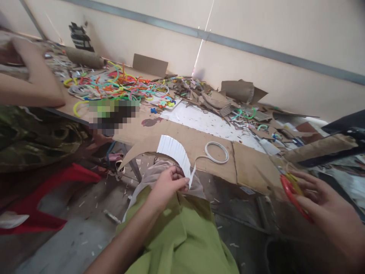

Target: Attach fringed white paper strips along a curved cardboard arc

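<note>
My left hand (171, 184) pinches the near end of the card (139, 146), thumb pressed toward curled fingers; I cannot tell whether the tape's tail (193, 175) is caught there too. The card lies above my lap (179, 232), by the table's near edge. From my pinch its long axis arcs through 12 o'clock, then bends away to a narrow brown tip at about 10. White strips (172, 149) sit side by side along the part nearest my grip.

The tape roll (218, 162) lies flat on the table (252, 161) at 2 o'clock from my left hand, its tail running back toward the strips' lower end. My left hand is clearly the nearer one to card, tail and roll.

My right hand (327, 213) is well apart, at about 3 o'clock from the left, fingers wrapped round the handles of the scissors (288, 188). Their blades point roughly toward 11, but blur hides whether they are parted. From the scissors, the tail lies at about 9 o'clock, with a wide gap between.
</note>
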`<move>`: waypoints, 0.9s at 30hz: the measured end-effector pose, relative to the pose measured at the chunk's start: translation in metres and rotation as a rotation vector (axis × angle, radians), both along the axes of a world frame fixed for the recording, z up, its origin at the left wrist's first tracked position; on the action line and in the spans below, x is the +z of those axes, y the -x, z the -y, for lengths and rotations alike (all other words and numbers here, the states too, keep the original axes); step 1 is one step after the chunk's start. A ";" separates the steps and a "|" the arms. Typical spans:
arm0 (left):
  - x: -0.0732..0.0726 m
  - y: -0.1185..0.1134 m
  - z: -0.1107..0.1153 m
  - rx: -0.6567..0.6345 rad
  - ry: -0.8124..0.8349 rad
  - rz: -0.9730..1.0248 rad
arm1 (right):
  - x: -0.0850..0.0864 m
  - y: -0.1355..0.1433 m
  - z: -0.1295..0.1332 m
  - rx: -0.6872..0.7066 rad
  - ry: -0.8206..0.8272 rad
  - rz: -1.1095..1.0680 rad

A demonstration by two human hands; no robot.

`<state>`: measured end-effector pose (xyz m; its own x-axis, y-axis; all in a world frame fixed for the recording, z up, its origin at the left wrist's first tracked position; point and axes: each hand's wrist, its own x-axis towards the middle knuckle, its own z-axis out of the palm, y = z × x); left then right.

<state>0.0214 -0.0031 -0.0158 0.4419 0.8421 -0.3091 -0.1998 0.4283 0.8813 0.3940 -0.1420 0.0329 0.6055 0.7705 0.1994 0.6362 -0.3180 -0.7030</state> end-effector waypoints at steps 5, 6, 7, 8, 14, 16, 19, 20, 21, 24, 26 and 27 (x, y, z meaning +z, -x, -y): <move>-0.001 0.000 0.002 0.003 -0.008 -0.001 | -0.029 0.055 0.033 -0.118 -0.102 -0.637; -0.001 0.000 0.002 0.006 -0.011 -0.004 | -0.038 0.069 0.038 -0.097 -0.079 -0.756; -0.001 0.000 0.002 0.011 -0.014 -0.009 | -0.048 0.083 0.042 -0.068 -0.067 -0.869; 0.000 0.000 0.002 0.019 -0.016 -0.014 | -0.056 0.097 0.045 0.004 -0.049 -0.964; 0.003 0.001 0.002 0.039 -0.035 -0.026 | -0.094 0.161 0.039 0.330 0.131 -1.248; 0.003 0.002 0.002 0.035 -0.036 -0.024 | -0.101 0.170 0.032 0.421 0.139 -1.241; 0.003 0.002 0.002 0.034 -0.040 -0.022 | -0.102 0.178 0.022 0.499 0.103 -1.127; 0.003 0.002 0.002 0.031 -0.043 -0.022 | -0.100 0.180 0.019 0.514 0.095 -1.083; 0.003 0.001 0.002 0.028 -0.047 -0.022 | -0.099 0.183 0.016 0.532 0.089 -1.050; 0.003 0.000 0.003 0.022 -0.056 -0.022 | -0.099 0.191 0.010 0.559 0.060 -1.031; 0.003 0.000 0.004 0.023 -0.053 -0.016 | -0.103 0.195 0.008 0.552 0.029 -1.038; 0.003 0.000 0.004 0.024 -0.050 -0.010 | -0.105 0.196 0.007 0.555 0.023 -1.037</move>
